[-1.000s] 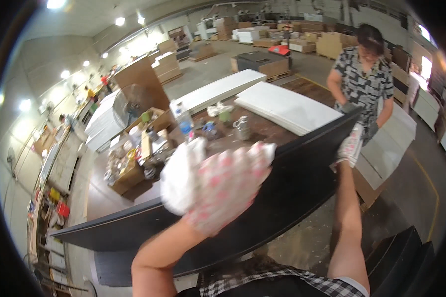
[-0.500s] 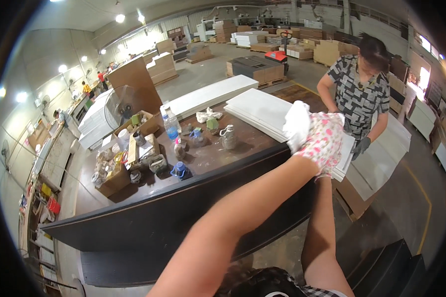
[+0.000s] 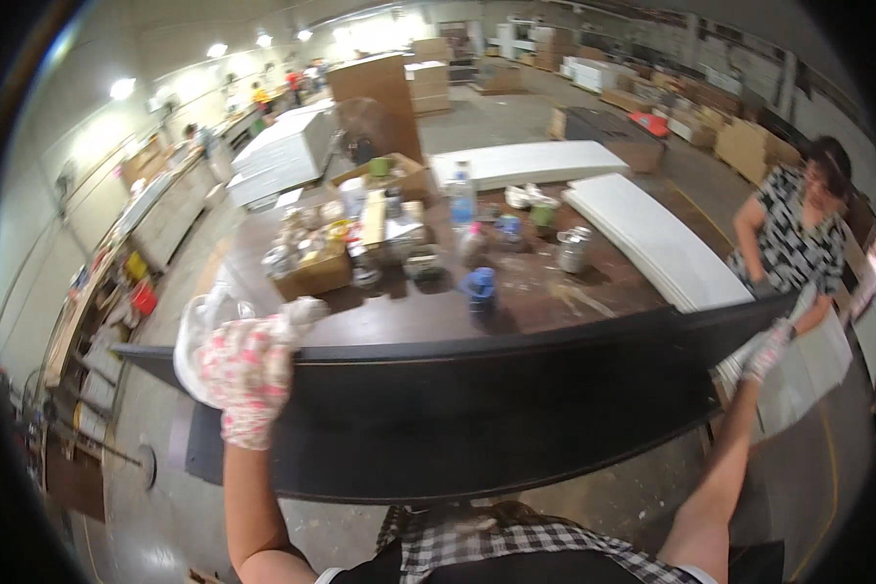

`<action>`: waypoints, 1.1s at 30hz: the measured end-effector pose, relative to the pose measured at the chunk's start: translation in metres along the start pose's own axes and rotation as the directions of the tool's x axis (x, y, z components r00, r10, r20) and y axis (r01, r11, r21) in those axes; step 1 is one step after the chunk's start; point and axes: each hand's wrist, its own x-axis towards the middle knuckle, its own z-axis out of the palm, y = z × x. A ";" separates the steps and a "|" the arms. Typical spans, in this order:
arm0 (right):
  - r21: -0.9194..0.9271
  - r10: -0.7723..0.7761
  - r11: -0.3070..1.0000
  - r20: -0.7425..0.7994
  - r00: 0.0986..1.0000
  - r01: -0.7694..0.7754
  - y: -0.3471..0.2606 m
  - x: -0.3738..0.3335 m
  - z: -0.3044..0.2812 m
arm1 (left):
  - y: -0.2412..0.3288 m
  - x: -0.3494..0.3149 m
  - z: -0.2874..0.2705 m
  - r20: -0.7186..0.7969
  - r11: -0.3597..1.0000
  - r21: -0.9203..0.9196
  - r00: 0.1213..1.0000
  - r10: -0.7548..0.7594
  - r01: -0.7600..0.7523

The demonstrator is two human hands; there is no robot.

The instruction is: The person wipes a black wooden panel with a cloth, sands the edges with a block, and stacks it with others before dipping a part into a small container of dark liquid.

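Observation:
A long black panel (image 3: 496, 409) stands on its edge along the near side of the table. At its left end, my left hand (image 3: 248, 380), in a white glove with pink spots, is closed around a white cloth (image 3: 197, 341) and presses on the top edge. My right hand (image 3: 767, 352), gloved too, is wrapped on the panel's right end; its fingers are somewhat blurred. A co-worker (image 3: 798, 224) in a black-and-white patterned top stands just beyond that end, one hand close to my right hand.
On the dark table (image 3: 399, 316) are a cardboard box (image 3: 311, 277) of small items, a blue-capped jar (image 3: 479, 290), a glass jar (image 3: 573, 250) and a clear bottle (image 3: 461, 200). White panels (image 3: 652, 234) lie stacked at the right. A red bucket (image 3: 143, 297) is at far left.
My left hand has swept with the cloth from the panel's right end to its left end. The right hand stays at the right end. The view has turned left.

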 end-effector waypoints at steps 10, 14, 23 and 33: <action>0.066 -0.526 0.489 0.818 0.234 0.870 -0.389 -0.328 0.206 | -0.053 0.000 0.006 -0.196 0.997 -0.047 0.979 0.050 -0.060; 0.059 -0.562 0.522 0.774 0.291 0.851 -0.384 -0.322 0.203 | -0.217 -0.078 0.028 -0.298 0.984 0.134 0.952 -0.071 0.115; 0.021 -0.491 0.533 0.822 0.288 0.846 -0.385 -0.318 0.193 | -0.387 -0.173 0.024 0.292 -0.236 -0.952 0.355 -0.888 0.193; 0.047 -0.297 0.734 0.920 0.257 0.678 -0.355 -0.292 0.275 | -0.359 -0.180 0.033 0.149 0.558 -0.514 0.708 -0.690 0.652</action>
